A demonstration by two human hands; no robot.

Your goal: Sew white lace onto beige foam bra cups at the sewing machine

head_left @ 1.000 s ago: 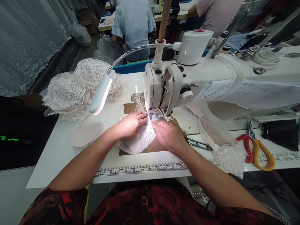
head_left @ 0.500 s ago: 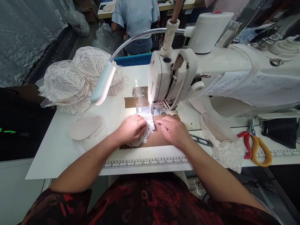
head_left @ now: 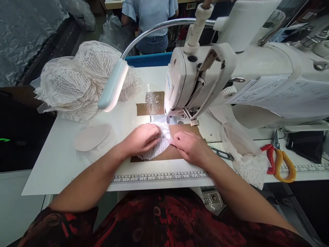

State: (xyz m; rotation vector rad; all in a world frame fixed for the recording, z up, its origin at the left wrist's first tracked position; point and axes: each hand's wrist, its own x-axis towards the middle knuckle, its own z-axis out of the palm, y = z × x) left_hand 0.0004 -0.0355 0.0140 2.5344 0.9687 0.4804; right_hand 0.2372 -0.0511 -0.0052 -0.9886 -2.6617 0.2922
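Observation:
My left hand (head_left: 141, 139) lies on a small white lace piece (head_left: 159, 144), fingers curled and pressing it onto the table just in front of the needle of the white sewing machine (head_left: 231, 79). My right hand (head_left: 191, 146) rests to the right of the lace, fingertips pinching its edge. The lace sits on a brown patch (head_left: 180, 151) of the table, brightly lit by the gooseneck lamp (head_left: 113, 85).
A heap of white lace (head_left: 77, 82) lies at the back left, with an oval pad (head_left: 91, 136) in front of it. Red and yellow scissors (head_left: 279, 159) and small snips (head_left: 221, 153) lie at the right. A ruler strip (head_left: 159, 177) runs along the table's front. Other people work behind.
Both hands drew the lace piece a little back from the needle and bunched it; my left fingers curled. The camera leaned in closer to the machine.

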